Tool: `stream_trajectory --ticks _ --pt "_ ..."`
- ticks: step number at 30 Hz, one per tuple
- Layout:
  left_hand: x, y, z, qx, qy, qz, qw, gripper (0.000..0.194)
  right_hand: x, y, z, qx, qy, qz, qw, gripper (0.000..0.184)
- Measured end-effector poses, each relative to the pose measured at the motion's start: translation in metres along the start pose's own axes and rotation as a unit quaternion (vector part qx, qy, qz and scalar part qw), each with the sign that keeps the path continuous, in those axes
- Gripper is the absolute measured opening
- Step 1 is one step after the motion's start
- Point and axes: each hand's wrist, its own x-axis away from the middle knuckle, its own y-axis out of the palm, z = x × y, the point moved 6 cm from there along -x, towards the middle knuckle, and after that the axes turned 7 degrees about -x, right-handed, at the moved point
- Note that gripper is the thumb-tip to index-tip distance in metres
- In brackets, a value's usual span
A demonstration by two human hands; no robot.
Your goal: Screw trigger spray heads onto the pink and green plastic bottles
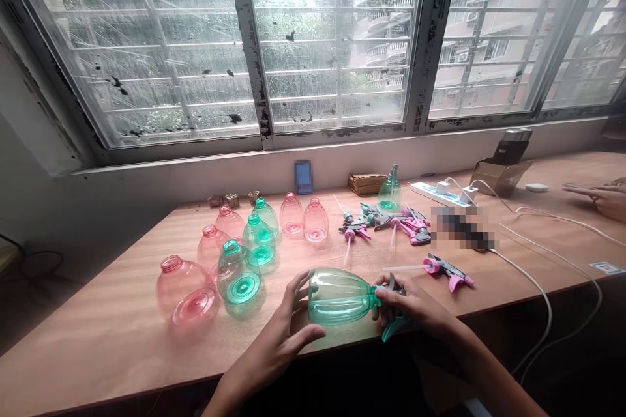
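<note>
Green bottle on its side between both hands, neck to your right

Orientation: you have the green bottle (337,298) near the table's front edge, its long axis running left to right, roughly level. Base faces your left hand (292,320); the neck narrows toward your right hand (408,300). The green trigger head (395,326) sits at the neck, its lever angled down toward you.

Fingers: your right ones are clamped on the trigger head, thumb along the neck. Your left thumb and fingers stand apart around the base; firm contact there cannot be told.

Room: the front edge of the table (98,345) passes just below the bottle, and your right forearm crosses it. Bare wood lies left of your left hand, up to the nearest pink bottle (186,293) and its green neighbour (238,279). Beyond your right hand lies a loose pink trigger head (447,272), apart from the heap of trigger heads (386,221).

Visibility: your right fingers cover much of the trigger head; your left fingertips pass partly behind the base. Whether the bottle touches the wood is unclear. A pixelated patch masks a dark object (462,231). Another person's hand (604,199) is cut off at the right border.
</note>
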Motion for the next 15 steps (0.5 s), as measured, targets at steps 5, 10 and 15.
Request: stream_trajectory --ticks 5,10,15 --pt "0.0009 -0.0002 -0.0007 0.008 -0.028 0.001 1.000 0.068 -0.0008 -0.0005 0.0011 -0.005 -0.004 -0.003 1.000 0.036" --pt "0.0016 -0.0002 -0.0055 -0.017 -0.001 0.006 1.000 0.076 -0.0001 -0.0026 0.0013 0.001 -0.003 0.003 1.000 0.035" --pt "0.0025 -0.0002 -0.0076 -0.026 0.015 0.002 1.000 0.077 0.0002 -0.0016 0.0011 -0.003 -0.003 -0.002 1.000 0.034"
